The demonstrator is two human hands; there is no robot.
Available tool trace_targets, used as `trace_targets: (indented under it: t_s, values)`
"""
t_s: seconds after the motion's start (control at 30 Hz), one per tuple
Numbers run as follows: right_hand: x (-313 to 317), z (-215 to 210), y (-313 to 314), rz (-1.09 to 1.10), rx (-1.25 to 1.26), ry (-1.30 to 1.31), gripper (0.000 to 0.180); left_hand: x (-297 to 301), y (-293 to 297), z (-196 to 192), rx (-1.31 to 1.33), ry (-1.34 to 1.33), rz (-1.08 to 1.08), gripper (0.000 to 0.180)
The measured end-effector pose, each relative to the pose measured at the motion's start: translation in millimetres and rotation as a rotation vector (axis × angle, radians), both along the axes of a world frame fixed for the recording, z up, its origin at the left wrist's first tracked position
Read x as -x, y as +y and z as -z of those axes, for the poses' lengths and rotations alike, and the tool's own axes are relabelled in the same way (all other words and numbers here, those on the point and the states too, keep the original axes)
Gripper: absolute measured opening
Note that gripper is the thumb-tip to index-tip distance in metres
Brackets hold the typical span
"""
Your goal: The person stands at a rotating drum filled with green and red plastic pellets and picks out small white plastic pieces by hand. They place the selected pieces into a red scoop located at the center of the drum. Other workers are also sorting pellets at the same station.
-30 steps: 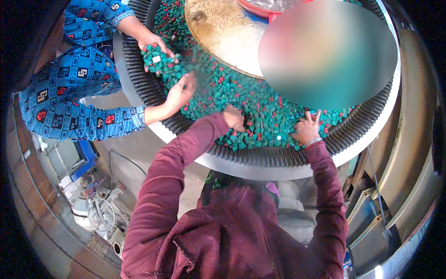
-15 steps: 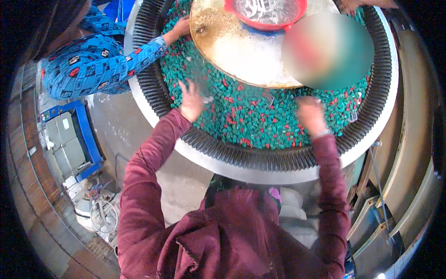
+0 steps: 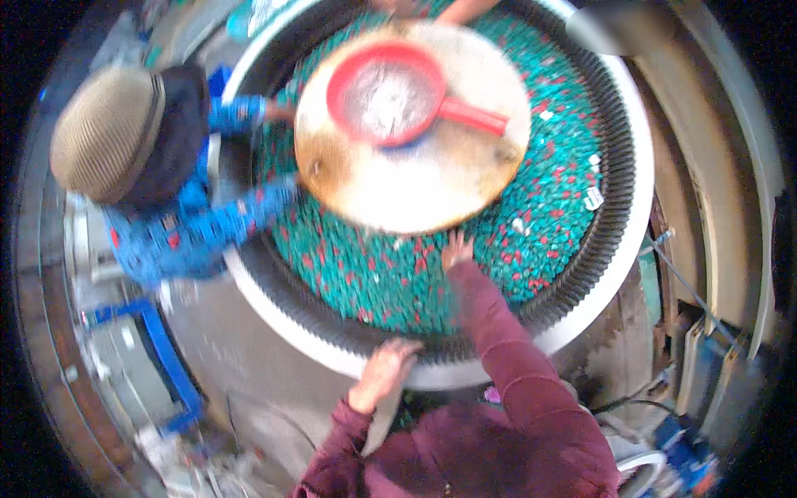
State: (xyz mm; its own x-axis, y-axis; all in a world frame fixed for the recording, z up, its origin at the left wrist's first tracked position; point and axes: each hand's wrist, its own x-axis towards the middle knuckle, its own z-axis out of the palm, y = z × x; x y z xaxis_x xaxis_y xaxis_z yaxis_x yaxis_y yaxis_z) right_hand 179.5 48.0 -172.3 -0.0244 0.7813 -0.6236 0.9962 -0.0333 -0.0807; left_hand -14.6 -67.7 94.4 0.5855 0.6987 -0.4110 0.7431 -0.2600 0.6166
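Note:
Small green and red pieces [image 3: 374, 274] fill a large round tub, around a round, stained pale lid [image 3: 398, 207] at its middle. My right hand [image 3: 457, 249] reaches over the near side of these pieces, close to the lid's edge, fingers spread and nothing seen in them. At the tub's near rim, my left hand [image 3: 386, 373] is blurred, its fingers loosely extended over the ribbed black wall [image 3: 440, 344], holding nothing I can see. A red round pan with a handle [image 3: 473, 116] rests on the lid, with whitish contents.
A co-worker in a blue patterned sleeve [image 3: 224, 220] and a tan cap [image 3: 104, 133] reaches in from the left. Another person's arm [image 3: 469, 8] comes from the far side. White pieces [image 3: 593, 198] lie at the right. A grey-blue machine [image 3: 141, 357] stands lower left.
The view has shifted, showing more of the pan and co-worker. My left hand has come out of the pieces to the near rim. My right hand's fingers now lie spread near the lid.

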Motion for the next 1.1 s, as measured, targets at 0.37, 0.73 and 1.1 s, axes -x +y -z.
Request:
trace_targets:
  t_s: [0.37,0.73,1.1]
  values:
    - [6,-53,35,-0.278,0.390,0.063,0.058,43,-50,-60,0.031,-0.002,-0.111,0.028]
    - [-40,-30,41,-0.389,0.232,0.038,0.029,21,-49,-49,-0.005,0.006,-0.454,0.028]
    - [-78,53,17,-0.621,0.250,0.012,0.037,-59,23,36,-0.239,-0.219,-0.243,0.030]
